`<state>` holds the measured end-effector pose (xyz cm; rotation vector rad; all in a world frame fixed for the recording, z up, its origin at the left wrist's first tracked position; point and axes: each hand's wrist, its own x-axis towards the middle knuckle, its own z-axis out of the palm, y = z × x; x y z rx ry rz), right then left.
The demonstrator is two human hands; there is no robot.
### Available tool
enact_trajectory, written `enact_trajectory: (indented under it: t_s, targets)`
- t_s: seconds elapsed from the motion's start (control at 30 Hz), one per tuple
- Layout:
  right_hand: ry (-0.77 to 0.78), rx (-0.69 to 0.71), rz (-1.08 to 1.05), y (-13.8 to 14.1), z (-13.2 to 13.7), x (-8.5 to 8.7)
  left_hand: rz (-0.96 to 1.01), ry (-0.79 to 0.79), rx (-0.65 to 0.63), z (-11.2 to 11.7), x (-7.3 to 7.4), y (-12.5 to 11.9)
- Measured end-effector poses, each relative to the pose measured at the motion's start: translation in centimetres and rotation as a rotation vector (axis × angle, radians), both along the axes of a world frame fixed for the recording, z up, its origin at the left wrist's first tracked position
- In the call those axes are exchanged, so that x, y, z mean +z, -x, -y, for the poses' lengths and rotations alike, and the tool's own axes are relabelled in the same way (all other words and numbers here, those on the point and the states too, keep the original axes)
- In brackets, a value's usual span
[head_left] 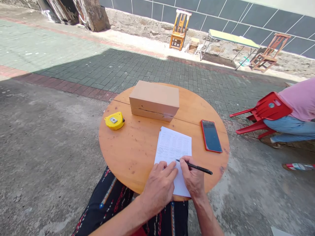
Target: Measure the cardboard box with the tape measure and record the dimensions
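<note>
A sheet of white paper (172, 141) covered in rows of handwriting, one entry circled, lies near the front edge of the round wooden table (137, 147). My left hand (161, 182) rests on its lower left part, fingers laid forward across the sheet and holding nothing. A black pen (200, 168) is pinched in my right hand (193, 178), its tip on the paper just beyond my left fingertips. Behind the sheet stands a closed brown cardboard box (155, 98). To the left is a yellow tape measure (115, 120); a red-cased phone (211, 136) lies to the right.
At the right, a person in a pink top (299, 98) sits on a red plastic chair (270, 106). Along the far wall are a wooden chair (179, 31), a folding table (233, 38) and another wooden chair (269, 54). A bottle (300, 167) lies on the ground.
</note>
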<state>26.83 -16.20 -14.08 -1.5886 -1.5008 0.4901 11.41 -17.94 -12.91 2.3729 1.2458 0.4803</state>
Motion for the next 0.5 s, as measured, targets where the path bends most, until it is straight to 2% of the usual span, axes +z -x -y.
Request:
enact_trajectory:
  t_s: [0.37, 0.5]
  targets:
    - [0.029, -0.012, -0.023, -0.03, 0.06, 0.01, -0.007, -0.006, -0.002, 0.05, -0.31, 0.07]
    - [0.063, -0.066, -0.097, -0.13, 0.31, -0.08, -0.019, -0.017, -0.001, 0.02, -0.16, 0.08]
